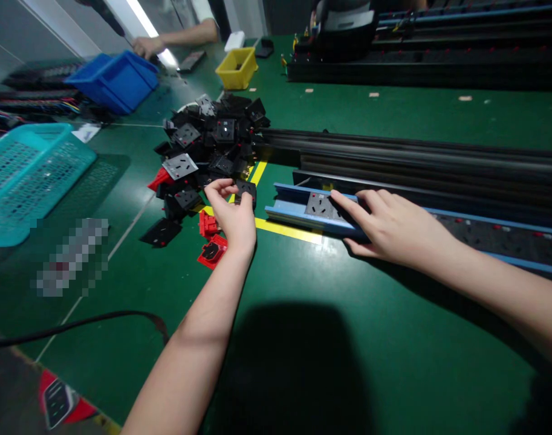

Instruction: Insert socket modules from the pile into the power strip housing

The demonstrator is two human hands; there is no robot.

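Note:
Between the thumb and fingers of my left hand (234, 216) is a black socket module (245, 191), held just left of the rail's end. My right hand (389, 226) rests over a long blue-edged rail (294, 212), fingers on its upper edge and thumb by the lower side. Inside that rail sits a row of black socket modules, one socket module (320, 206) showing near the open left end; my hand hides those beside it. A heap of loose black socket modules (225, 130) lies beyond my left hand. Two red socket modules (208, 223) lie by my left wrist.
Black rails (393, 148) lie lengthwise behind the blue-edged one. At left stand a turquoise basket (71, 160) and a blue bin (116, 84); a yellow bin (236, 67) is farther back. Another person's hand (149, 47) is near the blue bin. A dark cable (121, 314) crosses the lower left.

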